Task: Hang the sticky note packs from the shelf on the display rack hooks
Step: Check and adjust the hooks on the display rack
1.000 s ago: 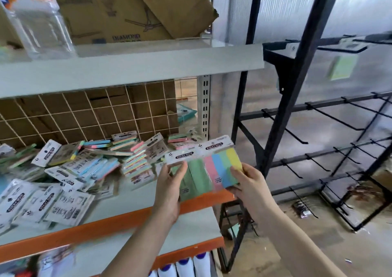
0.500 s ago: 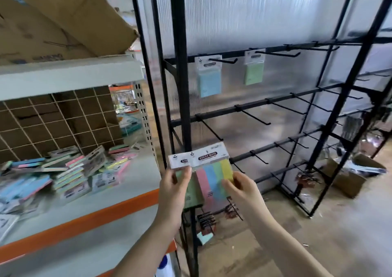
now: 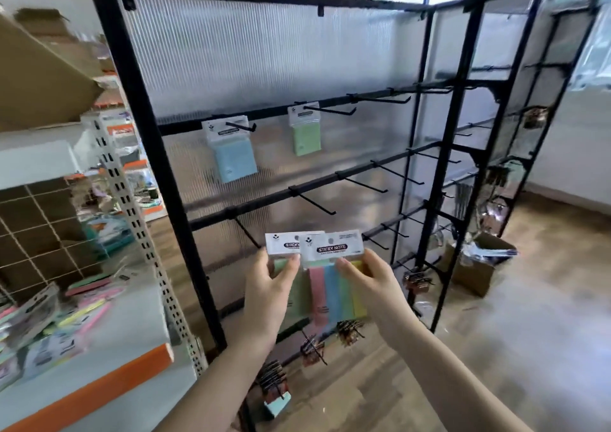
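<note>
My left hand (image 3: 269, 287) pinches a sticky note pack with green notes (image 3: 284, 244) by its white header. My right hand (image 3: 370, 277) holds a second sticky note pack with pink, blue, green and yellow strips (image 3: 332, 286), overlapping the first. Both packs are raised in front of the black display rack (image 3: 148, 153), below its second bar. On the rack's top bar a blue pack (image 3: 231, 153) and a green pack (image 3: 305, 132) hang from hooks. More packs lie piled on the shelf (image 3: 109, 345) at the lower left.
Bare hooks (image 3: 380, 100) stick out along the rack's bars to the right. Small dark items hang low on the rack (image 3: 348, 329). A cardboard box (image 3: 476, 269) sits on the floor behind the rack. A cardboard sheet (image 3: 39, 77) rests on the upper shelf.
The view has swung right from the shelf to face the rack. Both hands carried the packs along and now hold them slightly spread apart, closer to the rack.
</note>
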Action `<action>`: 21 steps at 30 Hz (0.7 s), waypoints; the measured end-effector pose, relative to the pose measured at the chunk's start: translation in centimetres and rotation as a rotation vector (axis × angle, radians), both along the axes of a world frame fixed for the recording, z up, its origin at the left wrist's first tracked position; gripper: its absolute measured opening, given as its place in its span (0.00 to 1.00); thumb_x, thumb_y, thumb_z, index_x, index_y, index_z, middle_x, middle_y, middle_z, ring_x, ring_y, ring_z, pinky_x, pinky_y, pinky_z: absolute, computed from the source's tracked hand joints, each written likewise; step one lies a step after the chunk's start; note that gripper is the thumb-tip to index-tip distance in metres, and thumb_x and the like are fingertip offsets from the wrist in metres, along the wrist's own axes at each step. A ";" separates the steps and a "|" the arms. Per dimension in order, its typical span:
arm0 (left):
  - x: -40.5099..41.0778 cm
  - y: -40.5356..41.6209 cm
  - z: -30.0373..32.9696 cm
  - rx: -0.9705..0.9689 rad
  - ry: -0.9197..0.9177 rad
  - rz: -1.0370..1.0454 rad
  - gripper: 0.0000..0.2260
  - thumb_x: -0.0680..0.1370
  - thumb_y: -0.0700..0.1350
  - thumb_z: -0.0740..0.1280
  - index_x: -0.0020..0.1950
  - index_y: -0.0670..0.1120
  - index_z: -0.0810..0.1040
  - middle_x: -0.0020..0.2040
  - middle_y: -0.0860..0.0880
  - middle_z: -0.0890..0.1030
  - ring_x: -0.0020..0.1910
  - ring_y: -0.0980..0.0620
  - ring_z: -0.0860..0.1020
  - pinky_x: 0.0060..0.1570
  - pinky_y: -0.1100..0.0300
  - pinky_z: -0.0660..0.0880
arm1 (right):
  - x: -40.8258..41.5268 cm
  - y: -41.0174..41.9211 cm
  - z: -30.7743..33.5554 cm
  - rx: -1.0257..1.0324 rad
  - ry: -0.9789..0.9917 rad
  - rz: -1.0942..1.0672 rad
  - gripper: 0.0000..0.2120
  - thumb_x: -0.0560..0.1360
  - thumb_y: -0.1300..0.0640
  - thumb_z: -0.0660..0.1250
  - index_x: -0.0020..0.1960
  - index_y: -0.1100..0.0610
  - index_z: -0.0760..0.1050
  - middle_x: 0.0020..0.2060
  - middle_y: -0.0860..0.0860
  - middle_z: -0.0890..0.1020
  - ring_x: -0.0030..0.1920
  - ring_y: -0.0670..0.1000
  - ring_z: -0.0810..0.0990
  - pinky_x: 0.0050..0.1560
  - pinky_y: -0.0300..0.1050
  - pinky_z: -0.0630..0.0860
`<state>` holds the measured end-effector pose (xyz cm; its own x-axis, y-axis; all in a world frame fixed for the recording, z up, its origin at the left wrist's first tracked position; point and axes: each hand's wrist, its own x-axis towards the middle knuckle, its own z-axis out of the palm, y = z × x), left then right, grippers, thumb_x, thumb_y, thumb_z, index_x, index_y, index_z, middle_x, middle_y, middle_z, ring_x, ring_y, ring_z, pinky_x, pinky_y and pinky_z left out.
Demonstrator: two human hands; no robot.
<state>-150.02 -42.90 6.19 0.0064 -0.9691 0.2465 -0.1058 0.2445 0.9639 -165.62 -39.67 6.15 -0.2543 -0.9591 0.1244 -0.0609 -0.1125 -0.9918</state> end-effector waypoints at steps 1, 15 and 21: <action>-0.9 -0.6 0.2 0.013 0.006 -0.016 0.07 0.76 0.51 0.68 0.53 0.54 0.76 0.48 0.52 0.83 0.45 0.55 0.82 0.46 0.55 0.78 | -0.8 -0.4 0.0 0.006 -0.017 -0.014 0.03 0.77 0.52 0.66 0.48 0.44 0.77 0.36 0.36 0.82 0.34 0.36 0.78 0.38 0.41 0.78; -11.3 -13.8 6.4 -0.141 0.085 -0.166 0.03 0.77 0.51 0.68 0.49 0.54 0.79 0.43 0.60 0.83 0.41 0.60 0.82 0.39 0.65 0.76 | -11.4 -10.9 7.1 -0.177 0.187 -0.032 0.06 0.76 0.52 0.67 0.48 0.54 0.78 0.36 0.49 0.85 0.34 0.50 0.84 0.31 0.39 0.78; -12.9 -18.3 8.0 -0.216 0.013 -0.249 0.04 0.76 0.55 0.66 0.48 0.58 0.78 0.44 0.59 0.83 0.42 0.60 0.82 0.41 0.64 0.77 | -12.8 -17.4 10.1 -0.226 0.224 -0.030 0.01 0.75 0.54 0.67 0.47 0.48 0.77 0.36 0.43 0.85 0.35 0.43 0.84 0.31 0.32 0.76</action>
<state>-162.96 -61.21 14.22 -0.2196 -0.8666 0.4481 -0.0049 0.4603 0.8877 -178.46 -57.04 16.29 -0.2246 -0.8932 0.3895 -0.2819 -0.3231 -0.9034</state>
